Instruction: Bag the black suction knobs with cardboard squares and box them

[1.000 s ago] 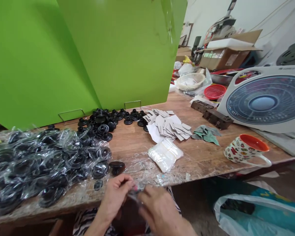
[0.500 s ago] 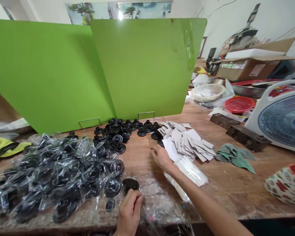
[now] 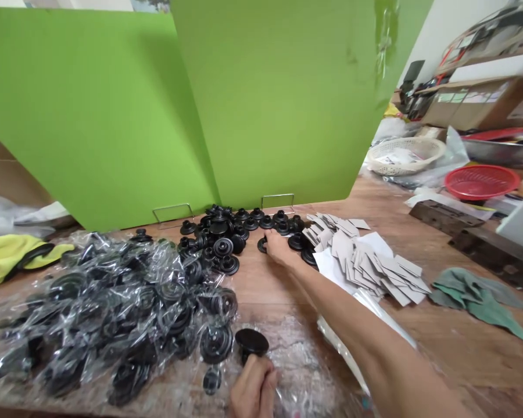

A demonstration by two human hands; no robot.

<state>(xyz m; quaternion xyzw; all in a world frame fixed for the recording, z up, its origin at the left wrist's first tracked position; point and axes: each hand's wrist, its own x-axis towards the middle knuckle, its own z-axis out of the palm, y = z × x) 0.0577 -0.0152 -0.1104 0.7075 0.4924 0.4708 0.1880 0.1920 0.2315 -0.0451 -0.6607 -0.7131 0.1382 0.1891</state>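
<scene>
My left hand (image 3: 253,388) is at the bottom edge of the view, shut around the stem of a round black rubber part (image 3: 251,341). My right hand (image 3: 276,248) reaches far forward with its fingers extended, touching a loose black stepped disc (image 3: 262,245) at the front of a heap of similar black parts (image 3: 220,232). A large pile of these parts in clear plastic wrap (image 3: 113,307) lies to the left. Grey card pieces on white paper (image 3: 361,261) lie just right of my right hand, and my right forearm crosses a clear bag (image 3: 353,342).
Two green boards (image 3: 283,98) stand upright on wire stands behind the parts. On the wooden table (image 3: 470,354) lie green cloth (image 3: 475,302) and dark metal blocks (image 3: 488,247). A woven basket (image 3: 403,155) and red basket (image 3: 482,181) sit far right; a yellow glove (image 3: 13,259) lies left.
My right hand has moved farther forward, from the card pieces to the black parts. My left hand now grips the black part's stem, and the view has tilted and shifted.
</scene>
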